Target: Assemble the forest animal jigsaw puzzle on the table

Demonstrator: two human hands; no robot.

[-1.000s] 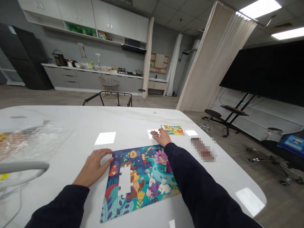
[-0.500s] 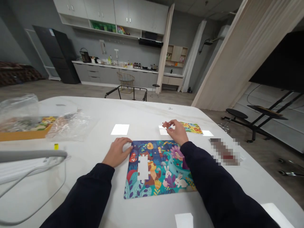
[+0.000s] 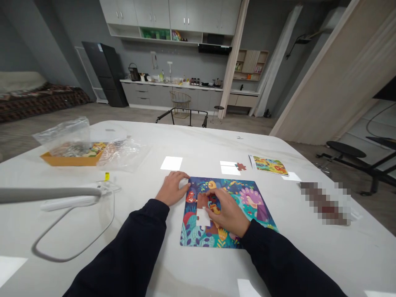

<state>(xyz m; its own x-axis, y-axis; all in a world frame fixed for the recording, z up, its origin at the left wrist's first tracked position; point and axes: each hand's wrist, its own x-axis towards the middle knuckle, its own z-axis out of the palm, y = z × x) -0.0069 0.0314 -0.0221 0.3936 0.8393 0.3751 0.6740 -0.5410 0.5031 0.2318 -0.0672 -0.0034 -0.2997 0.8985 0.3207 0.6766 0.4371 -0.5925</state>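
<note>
1. The one view comes from a camera worn on the person's head, above the near side of the counter.
2. It faces forward and down.
3. Close up, low in the frame, are the left hand, the right hand and a jigsaw puzzle.
4. The wide picture stretches across the room to the wall cabinets along the top edge.

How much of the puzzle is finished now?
It looks nearly finished. Done: most of the jigsaw puzzle is filled with picture. In hand: the right hand is pressing down beside the gap, and the left hand rests on the puzzle's edge. Left: a small white gap still shows, and a loose brown piece lies on the table.
</note>
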